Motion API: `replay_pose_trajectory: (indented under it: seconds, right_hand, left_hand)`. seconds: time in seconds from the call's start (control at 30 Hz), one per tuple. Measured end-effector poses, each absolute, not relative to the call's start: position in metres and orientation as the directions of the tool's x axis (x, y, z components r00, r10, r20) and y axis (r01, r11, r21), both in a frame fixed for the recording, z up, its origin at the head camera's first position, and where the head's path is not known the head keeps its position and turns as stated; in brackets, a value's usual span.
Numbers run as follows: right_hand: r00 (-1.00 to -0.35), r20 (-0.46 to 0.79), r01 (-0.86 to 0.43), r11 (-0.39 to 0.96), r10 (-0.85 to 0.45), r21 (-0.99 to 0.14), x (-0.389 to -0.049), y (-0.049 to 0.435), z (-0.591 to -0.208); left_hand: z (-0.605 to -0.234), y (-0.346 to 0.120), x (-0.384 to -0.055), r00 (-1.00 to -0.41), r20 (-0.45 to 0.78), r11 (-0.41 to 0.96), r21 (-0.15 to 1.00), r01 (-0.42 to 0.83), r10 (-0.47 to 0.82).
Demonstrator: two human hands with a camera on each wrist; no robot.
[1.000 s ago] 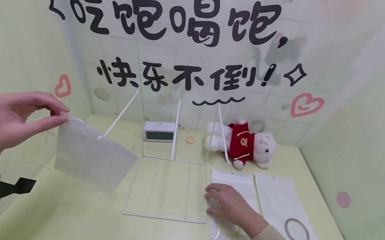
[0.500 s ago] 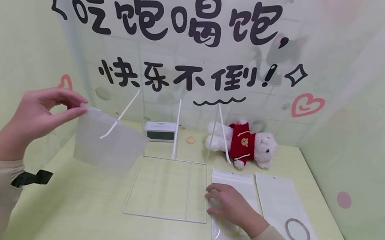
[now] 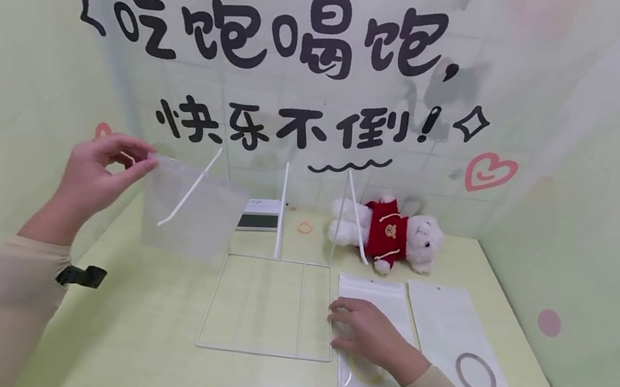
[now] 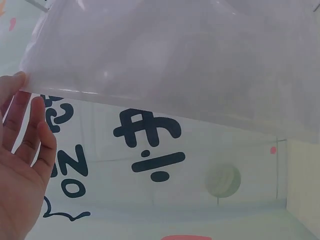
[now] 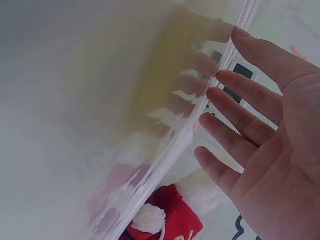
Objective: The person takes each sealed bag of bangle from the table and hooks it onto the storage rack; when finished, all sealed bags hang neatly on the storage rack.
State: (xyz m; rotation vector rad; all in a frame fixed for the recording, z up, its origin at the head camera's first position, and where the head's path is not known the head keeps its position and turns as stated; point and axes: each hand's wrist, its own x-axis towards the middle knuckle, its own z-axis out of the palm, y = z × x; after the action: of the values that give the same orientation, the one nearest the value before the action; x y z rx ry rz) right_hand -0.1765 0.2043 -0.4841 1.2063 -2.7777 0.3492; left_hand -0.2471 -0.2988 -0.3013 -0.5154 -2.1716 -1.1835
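Observation:
My left hand [image 3: 103,171] pinches a translucent plastic bag [image 3: 191,211] by its upper left corner, thumb and fingers on the edge. In the left wrist view the bag [image 4: 165,55] spreads out as a wide, slack sheet. It overlaps the left prong [image 3: 190,187] of a white wire rack [image 3: 261,353] with three prongs. Palm down, my right hand [image 3: 373,337] lies over a flat clear-fronted bag [image 3: 368,291], its fingertips right at the rack base's right rail. The right wrist view shows the right hand [image 5: 265,110] with fingers extended toward a glossy bag edge.
A second flat white bag [image 3: 440,319] with a grey ring [image 3: 494,384] on it lies at the right. Behind the rack are a small digital clock [image 3: 258,221], a small orange ring [image 3: 299,226] and a white teddy bear [image 3: 390,232] in a red hoodie. Printed walls enclose the table.
My left hand has moved right and up with the plastic bag, bringing it across the left prong and partly over the clock. The right hand stays where it was.

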Motion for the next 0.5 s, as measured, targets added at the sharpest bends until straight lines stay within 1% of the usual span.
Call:
replay_pose_trajectory:
  seconds: [0.33, 0.5]
  right_hand:
    - [-0.684, 0.178, -0.730, 0.662, -0.708, -0.169, -0.178, 0.204, -0.485]
    - [-0.692, 0.164, -0.722, 0.670, -0.704, -0.172, -0.177, 0.205, -0.486]
  left_hand:
    - [-0.313, -0.293, -0.257, -0.752, 0.659, 0.523, 0.637, 0.566, 0.011]
    - [-0.317, -0.293, -0.259, -0.754, 0.656, 0.527, 0.636, 0.564, 0.015]
